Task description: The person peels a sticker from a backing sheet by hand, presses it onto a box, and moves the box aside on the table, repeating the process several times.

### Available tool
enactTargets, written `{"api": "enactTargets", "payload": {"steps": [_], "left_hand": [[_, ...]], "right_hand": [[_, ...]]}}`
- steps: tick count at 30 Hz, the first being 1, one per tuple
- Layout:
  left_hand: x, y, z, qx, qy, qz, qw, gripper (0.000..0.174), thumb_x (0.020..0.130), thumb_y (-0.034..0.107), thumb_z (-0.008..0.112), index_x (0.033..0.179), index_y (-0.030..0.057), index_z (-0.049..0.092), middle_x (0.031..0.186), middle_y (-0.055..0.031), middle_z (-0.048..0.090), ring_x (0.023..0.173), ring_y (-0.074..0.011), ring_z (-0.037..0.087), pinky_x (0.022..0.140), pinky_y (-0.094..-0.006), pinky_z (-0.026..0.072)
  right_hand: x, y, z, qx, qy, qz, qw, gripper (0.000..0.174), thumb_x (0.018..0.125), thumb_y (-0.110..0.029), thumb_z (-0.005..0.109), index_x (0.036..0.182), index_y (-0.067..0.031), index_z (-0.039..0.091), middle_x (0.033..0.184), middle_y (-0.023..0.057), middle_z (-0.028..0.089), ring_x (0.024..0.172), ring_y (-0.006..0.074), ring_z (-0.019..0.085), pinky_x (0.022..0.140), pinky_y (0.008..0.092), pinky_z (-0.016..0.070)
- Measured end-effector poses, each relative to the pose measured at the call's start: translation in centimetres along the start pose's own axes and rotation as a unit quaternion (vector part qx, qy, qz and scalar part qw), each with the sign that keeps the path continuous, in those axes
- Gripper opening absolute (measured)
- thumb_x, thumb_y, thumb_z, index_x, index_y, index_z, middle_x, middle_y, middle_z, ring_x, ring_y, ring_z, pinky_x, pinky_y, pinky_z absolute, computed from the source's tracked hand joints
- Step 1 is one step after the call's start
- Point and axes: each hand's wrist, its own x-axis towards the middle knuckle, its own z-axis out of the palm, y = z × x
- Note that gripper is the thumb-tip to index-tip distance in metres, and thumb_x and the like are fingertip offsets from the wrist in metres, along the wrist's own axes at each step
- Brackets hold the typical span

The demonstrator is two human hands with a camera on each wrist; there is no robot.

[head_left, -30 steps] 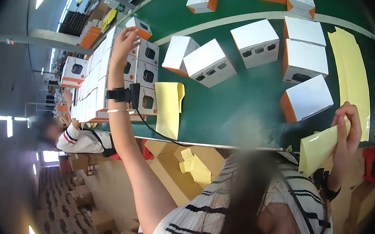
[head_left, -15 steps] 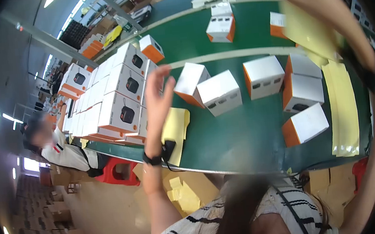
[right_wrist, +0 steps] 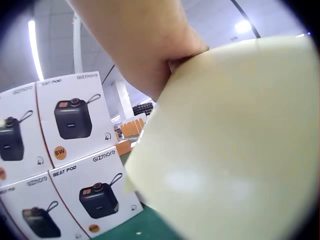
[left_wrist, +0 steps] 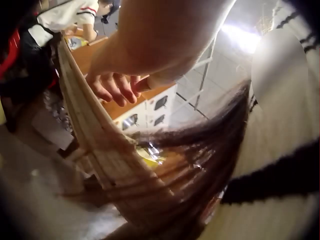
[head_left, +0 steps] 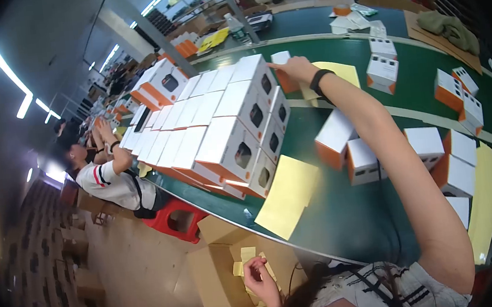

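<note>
My right hand [head_left: 298,70] grips a yellow sheet [head_left: 339,72], reaching to the far end of the box stack. One finger points at the stack's top corner. A single small box [head_left: 284,82] stands beneath this hand. In the right wrist view the sheet [right_wrist: 235,145] fills much of the picture and hides the fingers. The stack [head_left: 219,120] is made of white and orange speaker boxes, with printed fronts facing right. My left hand [head_left: 260,277] hangs over an open carton [head_left: 217,280], its fingers loosely curled and holding nothing, as the left wrist view also shows.
Another yellow sheet [head_left: 288,197] lies beside the stack at the table edge. Several white boxes [head_left: 336,136] stand to the right, with long yellow sheets [head_left: 484,201] beyond them. A person [head_left: 103,173] sits at the left near a red stool [head_left: 175,222].
My right hand has swept from the right side, up across the far table, to the stack with the yellow sheet. My left hand has drawn back from the stack to the carton. The view has turned left.
</note>
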Motion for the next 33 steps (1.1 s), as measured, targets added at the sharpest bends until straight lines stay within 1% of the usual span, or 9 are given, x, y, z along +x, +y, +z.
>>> {"api": "enactTargets", "payload": {"steps": [7,14,17,19,20,22,24,26,33], "left_hand": [[2.6,-1.1,2.2,-0.064,-0.034,-0.043,0.996,0.008,0.097,0.002,0.053,0.098,-0.0028,0.059,0.084,-0.0060,0.061,0.081,-0.0132,0.059,0.078,-0.0269,0.0486],[3.3,1.3,5.0,-0.036,-0.080,-0.005,0.996,0.011,0.095,0.000,0.050,0.099,-0.0034,0.060,0.084,-0.0071,0.063,0.082,-0.0124,0.060,0.077,-0.0247,0.0466],[3.6,2.4,5.9,-0.035,-0.114,0.004,0.993,0.010,0.095,0.000,0.051,0.099,-0.0027,0.060,0.084,-0.0069,0.063,0.081,-0.0125,0.060,0.077,-0.0253,0.0469],[3.8,3.1,6.5,-0.019,-0.155,0.019,0.988,0.009,0.095,0.001,0.052,0.098,-0.0028,0.060,0.085,-0.0065,0.063,0.080,-0.0119,0.060,0.078,-0.0259,0.0472],[3.7,3.2,6.4,-0.020,-0.159,0.027,0.987,0.009,0.095,0.001,0.052,0.098,-0.0028,0.060,0.085,-0.0065,0.063,0.080,-0.0119,0.060,0.078,-0.0259,0.0472],[3.6,3.1,7.5,-0.060,-0.183,0.034,0.981,0.009,0.096,0.002,0.053,0.098,-0.0030,0.060,0.084,-0.0063,0.063,0.079,-0.0116,0.059,0.078,-0.0258,0.0469],[3.4,3.0,7.6,-0.041,-0.192,0.047,0.979,0.009,0.098,0.003,0.052,0.101,-0.0037,0.057,0.084,-0.0062,0.061,0.079,-0.0116,0.058,0.075,-0.0245,0.0469],[3.0,2.7,7.6,-0.057,-0.185,0.040,0.980,0.009,0.098,0.003,0.052,0.101,-0.0039,0.057,0.083,-0.0061,0.060,0.080,-0.0118,0.058,0.076,-0.0244,0.0466],[2.2,3.6,9.5,-0.091,-0.187,0.046,0.977,0.009,0.097,0.001,0.051,0.105,-0.0034,0.055,0.084,-0.0064,0.059,0.078,-0.0118,0.056,0.076,-0.0240,0.0449]], "right_hand": [[2.1,4.8,6.3,0.143,0.031,0.002,0.989,0.076,0.078,-0.019,0.074,0.144,-0.0322,0.038,0.100,0.0223,0.066,0.093,0.0414,0.065,0.082,0.0470,0.0526],[1.7,6.1,4.6,0.227,0.258,-0.022,0.939,0.029,0.082,-0.016,0.060,0.107,-0.0086,0.071,0.096,0.0190,0.069,0.089,0.0378,0.066,0.080,0.0444,0.0531],[-0.2,5.7,-3.5,0.179,0.186,-0.074,0.963,0.023,0.079,-0.013,0.062,0.098,-0.0064,0.073,0.094,0.0158,0.069,0.087,0.0346,0.066,0.077,0.0429,0.0528],[-0.9,5.6,-5.8,0.051,-0.136,-0.088,0.986,0.018,0.077,-0.012,0.070,0.093,-0.0044,0.072,0.092,0.0141,0.069,0.101,0.0341,0.062,0.081,0.0426,0.0508],[-1.1,5.8,-4.1,0.051,-0.129,-0.082,0.987,0.018,0.077,-0.012,0.070,0.093,-0.0044,0.072,0.092,0.0141,0.069,0.101,0.0341,0.062,0.081,0.0426,0.0508],[0.8,7.4,0.1,0.020,0.272,-0.260,0.927,0.020,0.080,-0.017,0.065,0.096,-0.0105,0.073,0.087,0.0128,0.068,0.092,0.0329,0.065,0.079,0.0420,0.0512],[-1.7,5.0,-1.1,0.047,0.104,-0.251,0.961,0.027,0.084,-0.023,0.062,0.107,-0.0120,0.070,0.096,0.0143,0.068,0.096,0.0352,0.065,0.082,0.0427,0.0505],[-2.5,1.0,-4.2,0.008,-0.213,0.018,0.977,0.069,0.070,-0.001,0.074,0.131,-0.0226,0.049,0.110,0.0137,0.065,0.102,0.0358,0.063,0.085,0.0459,0.0516],[-4.7,2.4,-2.5,0.094,-0.216,-0.245,0.940,0.071,0.055,-0.031,0.089,0.119,-0.0143,0.061,0.110,0.0135,0.067,0.107,0.0384,0.061,0.090,0.0452,0.0490]]}}
